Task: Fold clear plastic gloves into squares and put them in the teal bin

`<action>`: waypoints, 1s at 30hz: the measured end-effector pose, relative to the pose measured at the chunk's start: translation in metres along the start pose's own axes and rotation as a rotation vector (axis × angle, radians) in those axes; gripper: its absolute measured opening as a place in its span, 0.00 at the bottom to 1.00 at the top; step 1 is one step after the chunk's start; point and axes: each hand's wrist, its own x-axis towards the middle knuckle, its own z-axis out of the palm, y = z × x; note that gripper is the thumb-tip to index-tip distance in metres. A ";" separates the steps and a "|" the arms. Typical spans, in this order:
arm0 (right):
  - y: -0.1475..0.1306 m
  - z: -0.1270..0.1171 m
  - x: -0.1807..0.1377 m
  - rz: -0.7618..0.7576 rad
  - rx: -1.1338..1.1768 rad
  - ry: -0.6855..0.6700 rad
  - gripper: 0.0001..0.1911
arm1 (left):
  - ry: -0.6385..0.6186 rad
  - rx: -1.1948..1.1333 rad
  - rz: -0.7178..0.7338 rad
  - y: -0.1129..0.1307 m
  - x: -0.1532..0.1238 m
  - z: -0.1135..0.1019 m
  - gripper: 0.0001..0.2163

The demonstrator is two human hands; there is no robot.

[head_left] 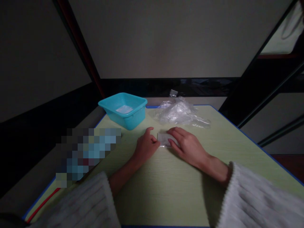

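A small flat clear plastic bag (163, 139) lies on the table between my hands, with something whitish showing through it. My left hand (146, 145) pinches at its left edge, the index finger raised and bent. Over the bag's right part curves my right hand (188, 147), thumb at the near side and fingers at the far side, gripping it against the table and hiding that end. Just beyond my hands is a crumpled heap of clear plastic bags (179, 112).
A turquoise plastic basin (133, 122) with a whitish flat packet (124, 109) inside stands at the far left of the pale table (161, 193). A blurred-out object (92, 155) lies along the left edge, near a red cord (42, 204). A panelled wall (166, 41) rises behind.
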 end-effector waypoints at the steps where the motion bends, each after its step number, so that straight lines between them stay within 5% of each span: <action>1: -0.005 0.001 -0.003 -0.089 -0.044 -0.058 0.14 | -0.001 0.002 0.000 0.000 0.000 0.000 0.24; 9: -0.011 0.023 -0.021 -0.177 -0.229 -0.299 0.31 | -0.015 0.039 0.004 -0.001 0.002 0.000 0.27; 20: -0.007 0.027 -0.024 -0.143 -0.193 -0.321 0.35 | 0.017 0.219 0.104 -0.002 -0.002 -0.002 0.22; 26: -0.008 0.026 -0.024 -0.152 -0.227 -0.332 0.35 | 0.002 0.333 0.290 0.005 -0.012 -0.004 0.15; 30: -0.009 0.026 -0.023 -0.147 -0.238 -0.348 0.37 | -0.102 0.461 0.505 0.005 -0.021 -0.001 0.18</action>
